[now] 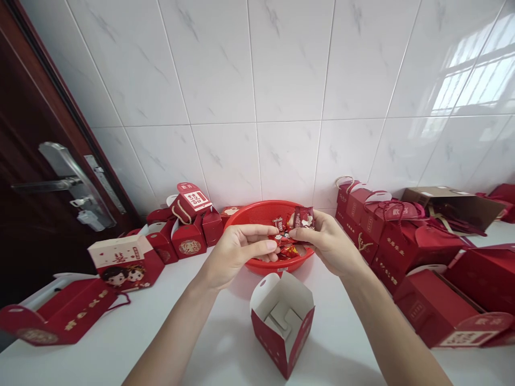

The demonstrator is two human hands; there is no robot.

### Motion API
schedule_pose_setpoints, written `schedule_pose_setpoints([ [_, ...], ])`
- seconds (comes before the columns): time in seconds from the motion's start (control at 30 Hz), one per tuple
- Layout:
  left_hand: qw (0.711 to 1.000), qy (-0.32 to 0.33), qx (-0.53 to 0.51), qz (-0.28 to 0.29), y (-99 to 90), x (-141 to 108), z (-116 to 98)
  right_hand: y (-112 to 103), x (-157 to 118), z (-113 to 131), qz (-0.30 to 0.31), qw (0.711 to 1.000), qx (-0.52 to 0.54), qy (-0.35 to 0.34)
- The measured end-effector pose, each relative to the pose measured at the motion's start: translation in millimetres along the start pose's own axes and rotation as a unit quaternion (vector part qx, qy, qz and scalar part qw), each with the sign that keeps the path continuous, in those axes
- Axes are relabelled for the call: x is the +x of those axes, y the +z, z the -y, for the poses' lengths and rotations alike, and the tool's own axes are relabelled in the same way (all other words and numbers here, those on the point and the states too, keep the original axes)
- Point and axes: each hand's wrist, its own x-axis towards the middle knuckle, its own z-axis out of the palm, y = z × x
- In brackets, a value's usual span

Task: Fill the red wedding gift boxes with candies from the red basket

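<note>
Over the red plastic basket (pixel 293 264), both hands are close together. My right hand (pixel 332 238) grips a dark red candy packet (pixel 303 219) between thumb and fingers. My left hand (pixel 241 246) is closed, its thumb and fingertips at a red wrapped candy (pixel 281 239) with a printed figure. More wrapped candies lie beneath the hands in the basket, partly hidden by the fingers. Nearer me, an open red gift box (pixel 270 335) stands upright on the white table; its pale inside shows the folded bottom flaps.
Several red gift boxes (pixel 189 238) stand at the left, one printed with cartoon figures (pixel 126 261). More boxes (pixel 410 249) are stacked at the right. A brown open box (pixel 470 206) lies behind them. A tiled wall (pixel 287 155) closes the back, and a door handle (pixel 66 182) is at far left.
</note>
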Motion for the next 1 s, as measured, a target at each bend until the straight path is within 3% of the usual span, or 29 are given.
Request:
schedule_pose_setpoints([
  [0.6,0.998,0.010,-0.007,0.059,-7.1,2.4,1.4,-2.9,-0.4,-3.0,0.018,1.000,0.014,0.003],
  [0.83,0.995,0.069,0.061,0.025,-2.2,1.4,-0.1,-2.5,0.4,-2.1,0.003,0.998,-0.046,-0.044],
  [1.0,0.992,0.071,0.104,0.007,3.0,2.1,1.2,0.4,-1.1,0.6,-0.014,0.991,-0.107,-0.080],
])
